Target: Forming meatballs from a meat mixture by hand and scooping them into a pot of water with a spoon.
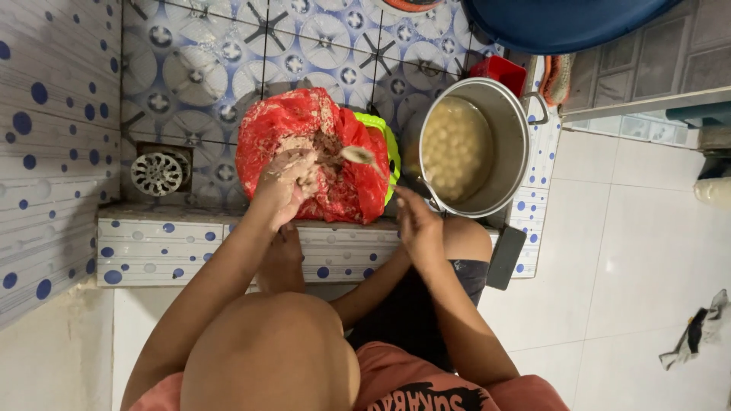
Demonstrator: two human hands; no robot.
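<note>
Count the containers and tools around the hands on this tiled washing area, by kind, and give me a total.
Round steel pot of pale balls: 1
Red plastic bag of brownish paste: 1
Green plastic basket under the bag: 1
Spoon lying in the paste: 1
Round metal floor drain cover: 1
Total: 5
The left hand is in the paste; the right hand is beside the pot.

Left hand (285, 186), smeared with brownish paste, curled inside a red plastic bag (304, 129) lining a green basket (387, 144). Spoon (358, 155) lies in the mixture. Right hand (417, 224) hovers empty beside a steel pot (512, 144) of pale round balls (455, 148). Floor drain (157, 173) to the left.
</note>
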